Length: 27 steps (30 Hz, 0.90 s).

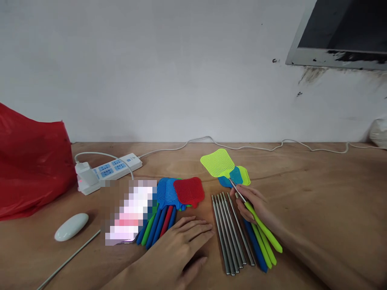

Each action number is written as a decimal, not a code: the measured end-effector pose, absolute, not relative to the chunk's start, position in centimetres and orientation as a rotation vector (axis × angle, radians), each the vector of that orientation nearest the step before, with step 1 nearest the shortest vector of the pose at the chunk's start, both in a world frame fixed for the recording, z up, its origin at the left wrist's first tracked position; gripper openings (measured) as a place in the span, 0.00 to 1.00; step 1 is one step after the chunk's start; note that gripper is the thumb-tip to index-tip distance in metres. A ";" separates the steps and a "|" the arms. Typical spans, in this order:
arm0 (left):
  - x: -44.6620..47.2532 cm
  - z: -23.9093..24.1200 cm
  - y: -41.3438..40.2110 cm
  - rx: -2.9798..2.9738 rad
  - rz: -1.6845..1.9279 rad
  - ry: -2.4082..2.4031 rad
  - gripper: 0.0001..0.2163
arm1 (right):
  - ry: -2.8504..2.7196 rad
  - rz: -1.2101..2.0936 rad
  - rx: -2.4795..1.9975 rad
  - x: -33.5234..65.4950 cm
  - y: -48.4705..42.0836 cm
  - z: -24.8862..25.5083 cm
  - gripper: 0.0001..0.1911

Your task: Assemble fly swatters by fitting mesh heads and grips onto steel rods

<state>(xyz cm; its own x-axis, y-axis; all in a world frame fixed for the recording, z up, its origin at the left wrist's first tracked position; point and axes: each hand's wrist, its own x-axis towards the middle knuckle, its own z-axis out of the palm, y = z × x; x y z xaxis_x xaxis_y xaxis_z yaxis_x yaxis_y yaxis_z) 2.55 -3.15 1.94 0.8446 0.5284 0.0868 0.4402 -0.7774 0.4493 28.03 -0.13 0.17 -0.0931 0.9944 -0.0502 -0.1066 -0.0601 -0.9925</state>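
My right hand (251, 201) is closed around the metal shaft of a yellow-green fly swatter (217, 162), whose mesh head points away from me. Beneath it lie a blue swatter head (231, 177) and another yellow-green one (244, 175), with a blue handle (255, 247) and yellow-green handles below. My left hand (184, 245) rests with fingers stretched out, apparently empty, beside a row of silver metal rods (228, 237). Just past its fingers are a red swatter head (189, 190) and blue swatter heads (165, 191). Blue, green and red handles (157, 227) lie partly under that hand.
Left of the swatters is a pixelated bright screen (133, 213). Farther left are a white power strip (113, 171) with a plugged-in adapter, a white oval object (71, 227) and a red bag (33, 161). A white cable (242, 148) runs along the wall.
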 end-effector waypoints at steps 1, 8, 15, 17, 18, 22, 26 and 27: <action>2.5 1.9 -3.1 2.591 0.332 0.748 0.22 | -1.182 1.367 -1.129 28.0 -0.3 0.3 0.18; 2.0 1.5 -2.2 2.193 0.943 1.089 0.13 | -1.400 1.491 -1.164 28.0 -0.7 0.4 0.22; 1.6 1.6 -1.1 1.560 1.259 1.162 0.21 | -1.515 1.672 -1.036 28.4 -1.1 0.8 0.19; 1.7 1.8 -0.9 1.479 1.261 1.119 0.23 | -1.540 1.702 -1.047 28.4 -1.2 1.0 0.19; 1.7 1.9 -0.9 1.455 1.257 1.090 0.23 | -1.554 1.718 -1.048 28.4 -1.3 1.1 0.19; 1.8 2.3 -0.8 1.403 1.179 1.000 0.22 | -1.597 1.783 -1.059 28.2 -1.7 1.4 0.19; 1.8 2.4 -1.1 1.441 1.072 0.989 0.22 | -1.595 1.781 -1.113 27.7 -2.4 1.9 0.19; 1.9 2.4 -1.2 1.452 1.048 0.976 0.22 | -1.604 1.776 -1.123 27.6 -2.5 2.0 0.19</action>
